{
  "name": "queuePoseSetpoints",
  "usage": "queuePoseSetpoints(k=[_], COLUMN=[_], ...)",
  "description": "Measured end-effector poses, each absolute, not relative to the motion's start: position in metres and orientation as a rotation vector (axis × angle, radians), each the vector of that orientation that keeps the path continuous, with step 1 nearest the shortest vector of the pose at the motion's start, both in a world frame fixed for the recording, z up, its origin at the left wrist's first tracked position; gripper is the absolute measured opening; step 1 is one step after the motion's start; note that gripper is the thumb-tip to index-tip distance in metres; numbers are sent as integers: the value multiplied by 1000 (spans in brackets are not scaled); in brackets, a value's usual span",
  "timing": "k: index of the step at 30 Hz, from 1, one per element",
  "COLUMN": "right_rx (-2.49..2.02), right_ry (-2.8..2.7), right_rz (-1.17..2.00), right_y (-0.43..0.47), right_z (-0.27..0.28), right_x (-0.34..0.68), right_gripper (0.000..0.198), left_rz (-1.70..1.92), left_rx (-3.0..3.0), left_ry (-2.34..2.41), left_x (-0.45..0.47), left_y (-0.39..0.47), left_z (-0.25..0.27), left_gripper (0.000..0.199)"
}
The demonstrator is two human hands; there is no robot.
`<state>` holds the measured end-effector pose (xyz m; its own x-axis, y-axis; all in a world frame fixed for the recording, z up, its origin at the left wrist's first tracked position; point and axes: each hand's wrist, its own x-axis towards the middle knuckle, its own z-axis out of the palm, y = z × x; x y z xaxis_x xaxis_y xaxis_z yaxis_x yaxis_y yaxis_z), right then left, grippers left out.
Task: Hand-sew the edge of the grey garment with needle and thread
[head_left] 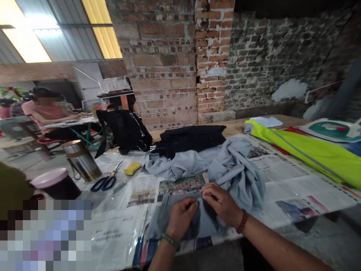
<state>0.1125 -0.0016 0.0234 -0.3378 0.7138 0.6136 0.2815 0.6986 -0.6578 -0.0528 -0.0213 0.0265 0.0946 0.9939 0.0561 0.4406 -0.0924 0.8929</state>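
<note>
My left hand (pixel 183 218) is closed in a pinch low over a piece of grey cloth (pixel 160 222) near the table's front edge. Just right of it, my right hand (pixel 224 206) is also closed, its fingertips pinched at the upper edge of the same cloth, which bunches between the two hands. The exact spot under the fingertips is partly hidden. Behind and beside my right hand lies a large crumpled light grey garment (pixel 239 169), stretching left across the table.
Newspaper under clear plastic (pixel 109 229) covers the table. To the left are scissors (pixel 105 182), a yellow sponge (pixel 132 168), a steel flask (pixel 81 160) and a pink-lidded jar (pixel 56 184). Behind stand a black bag (pixel 126 130) and dark folded cloth (pixel 194 139). An iron (pixel 332 130) sits right.
</note>
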Motion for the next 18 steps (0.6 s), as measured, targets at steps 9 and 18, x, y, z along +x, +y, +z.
queuePoseSetpoints(k=[9, 18], right_rx=[-942, -723], right_ry=[-1556, -1086], right_rz=[972, 1618], right_y=[-5, 6], right_z=[38, 58], right_x=[113, 106], right_gripper=[22, 35], left_rz=[951, 921], left_rx=[1649, 1655], left_ry=[1414, 1437], left_x=[-54, -53], left_y=[-21, -22], left_z=[21, 25], left_gripper=[22, 24])
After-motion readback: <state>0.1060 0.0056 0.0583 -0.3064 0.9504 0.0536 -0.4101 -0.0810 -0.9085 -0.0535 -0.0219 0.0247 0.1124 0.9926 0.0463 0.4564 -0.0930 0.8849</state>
